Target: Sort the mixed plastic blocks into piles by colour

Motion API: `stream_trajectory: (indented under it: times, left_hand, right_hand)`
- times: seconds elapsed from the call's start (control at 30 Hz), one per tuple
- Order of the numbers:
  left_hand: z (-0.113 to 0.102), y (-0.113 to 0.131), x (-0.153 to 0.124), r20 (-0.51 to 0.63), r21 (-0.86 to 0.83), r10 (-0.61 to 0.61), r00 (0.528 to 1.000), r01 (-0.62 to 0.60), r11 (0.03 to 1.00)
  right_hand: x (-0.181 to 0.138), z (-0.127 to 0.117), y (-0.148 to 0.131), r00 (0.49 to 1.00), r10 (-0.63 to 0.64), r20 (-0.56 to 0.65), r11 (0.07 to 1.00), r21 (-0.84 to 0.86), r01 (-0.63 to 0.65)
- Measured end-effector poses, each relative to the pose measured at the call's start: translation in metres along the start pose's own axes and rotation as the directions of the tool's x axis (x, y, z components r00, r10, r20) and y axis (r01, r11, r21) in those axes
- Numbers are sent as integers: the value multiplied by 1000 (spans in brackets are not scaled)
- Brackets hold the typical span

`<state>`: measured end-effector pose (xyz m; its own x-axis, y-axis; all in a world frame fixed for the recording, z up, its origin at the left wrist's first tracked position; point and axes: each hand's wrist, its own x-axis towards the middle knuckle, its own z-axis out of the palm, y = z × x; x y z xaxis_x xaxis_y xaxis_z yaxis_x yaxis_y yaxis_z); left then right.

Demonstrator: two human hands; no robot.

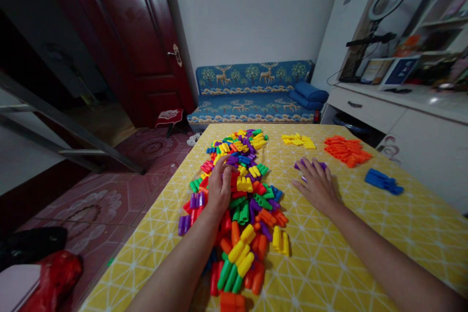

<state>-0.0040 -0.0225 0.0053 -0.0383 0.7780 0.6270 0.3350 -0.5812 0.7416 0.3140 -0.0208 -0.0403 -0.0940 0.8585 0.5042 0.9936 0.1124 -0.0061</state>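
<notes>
My left hand (219, 187) reaches into a long heap of mixed plastic building pieces (241, 212), each made of short joined tubes. Its fingers are bent and closed among the pieces, and whatever they grip is hidden. A purple piece (232, 160) lies by the fingertips. Over a small group of purple pieces (321, 165), my right hand (316, 180) is laid with its fingers spread, partly covering them. Single-colour groups lie around that hand: yellow pieces (298, 141) beyond it, orange pieces (347, 151) and blue pieces (383, 181) to its right.
The table has a yellow patterned cloth (310, 273). Past its far edge stands a blue sofa (248, 102). A white cabinet (420, 141) flanks the right side. At the left are a dark red door (146, 34), a small stool (170, 118) and a metal ladder (102, 144).
</notes>
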Motion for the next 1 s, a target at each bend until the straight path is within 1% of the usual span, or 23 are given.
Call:
stream_trajectory:
  times: [0.1, 0.17, 0.3, 0.37, 0.4, 0.47, 0.53, 0.6, 0.63, 0.67, 0.73, 0.8, 0.83, 0.9, 0.93, 1.0]
  left_hand:
    - [0, 0, -1, 0, 11, -22, 1000, 22, 1000]
    - [0, 0, -1, -2, 10, -32, 999, 32, 999]
    - [0, 0, 0, -3, 8, -25, 1000, 25, 1000]
    - [0, 0, 1, -1, 11, -20, 1000, 20, 1000]
    - [0, 0, 1, -2, 13, -20, 1000, 20, 1000]
    - [1, -2, 1, -13, 16, -22, 1000, 22, 1000]
    - [1, -3, 2, -26, 26, -26, 999, 27, 999]
    - [0, -4, 2, -26, 56, -16, 1000, 18, 998]
    - [0, -3, 2, -13, 77, 4, 1000, -3, 997]
    - [-1, -2, 2, 15, 102, 36, 999, -38, 994]
    - [-3, 2, 2, 115, 157, 122, 986, -139, 978]
    - [-4, 8, 2, 257, 219, 193, 947, -252, 943]
    - [-4, 11, 2, 324, 246, 214, 922, -301, 921]
    - [-3, 14, 2, 418, 284, 226, 880, -363, 887]
    - [-3, 14, 3, 438, 296, 223, 871, -374, 879]
    - [-1, 11, 3, 433, 307, 209, 877, -362, 880]
  right_hand:
    - [0, 1, -4, 988, 21, 155, 997, -72, -10]
    - [3, 3, -2, 977, 55, 207, 995, -89, -37]
    - [8, 5, 5, 963, 147, 226, 988, -82, -131]
    - [8, 5, 4, 969, 144, 201, 989, -61, -134]
    - [7, 3, 2, 977, 127, 170, 992, -41, -122]
    - [5, -1, -8, 993, 74, 91, 996, 45, -78]
    - [2, -8, -26, 1000, 11, 27, 975, 222, -17]
    - [-2, -16, -52, 1000, -2, 8, 896, 445, -2]
    - [-5, -20, -65, 1000, 17, 22, 840, 541, -26]
    - [-8, -24, -78, 998, 50, 50, 784, 617, -70]
    - [-15, -29, -101, 984, 135, 116, 679, 712, -178]
    - [-21, -29, -116, 964, 211, 160, 589, 766, -257]
    - [-24, -29, -121, 956, 241, 167, 562, 779, -278]
    - [-28, -27, -126, 949, 269, 164, 561, 774, -293]
    - [-29, -27, -127, 952, 264, 158, 580, 762, -287]
    - [-31, -27, -128, 963, 228, 143, 616, 745, -257]
